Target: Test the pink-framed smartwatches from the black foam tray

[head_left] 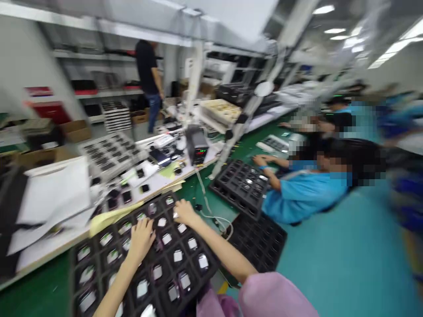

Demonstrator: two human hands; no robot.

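Note:
A black compartment tray (132,264) lies tilted across my lap and the bench edge, with small watch-like devices (157,272) in its cells, several showing pale square faces. My left hand (142,237) rests over the tray's middle, its fingers a little apart and bent down among the cells; their tips are hidden. Near the far right edge of the tray, my right hand (185,213) has its fingers curled together at a cell, with a small pale, shiny piece at the fingertips. Blur hides the fine detail of both grips.
A bench shelf (145,198) holds loose parts, papers, a pale tray (110,154) and a power supply (197,145) with lit digits. A white cable (206,200) hangs down beside my tray. At right, a co-worker in blue (307,189) sits by another black tray (241,187).

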